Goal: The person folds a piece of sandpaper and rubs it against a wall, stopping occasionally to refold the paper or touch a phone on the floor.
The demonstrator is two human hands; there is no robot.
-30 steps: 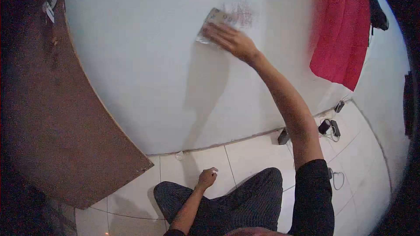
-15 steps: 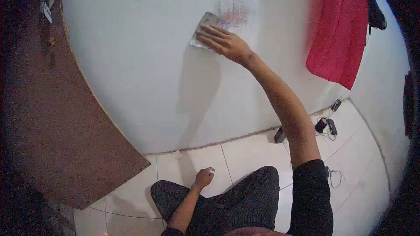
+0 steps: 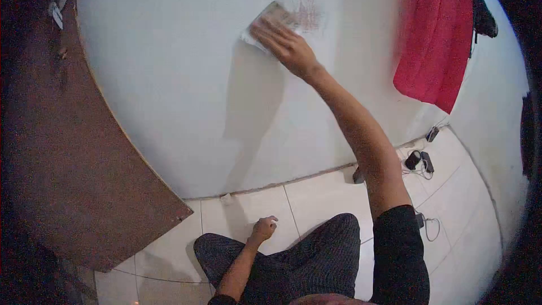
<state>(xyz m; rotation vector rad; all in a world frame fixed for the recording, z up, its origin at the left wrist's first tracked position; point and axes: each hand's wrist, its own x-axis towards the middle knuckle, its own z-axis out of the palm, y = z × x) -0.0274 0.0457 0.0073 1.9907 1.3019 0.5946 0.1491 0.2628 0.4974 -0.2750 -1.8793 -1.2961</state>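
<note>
High on the white wall (image 3: pixel 169 79), my right hand (image 3: pixel 287 44) lies over a folded grey sheet with print on its back, like sandpaper (image 3: pixel 276 10). The fingers are blurred by motion and press the sheet against the wall. Just right of the sheet is a faded reddish scuffed patch (image 3: pixel 309 14). My left hand (image 3: pixel 263 229) rests above my left knee with the fingers curled. A small pale spot shows at its fingertips, too small to name.
A brown wooden door (image 3: pixel 73 152) stands at the left with a metal handle (image 3: pixel 57 11). Red cloth (image 3: pixel 432 39) hangs at the right. Black adapters and cables (image 3: pixel 420 162) lie on the tiled floor (image 3: pixel 248 212) by the wall.
My right hand and the sandpaper have moved a little up and left along the wall. The reddish patch looks paler. The left hand stays where it was.
</note>
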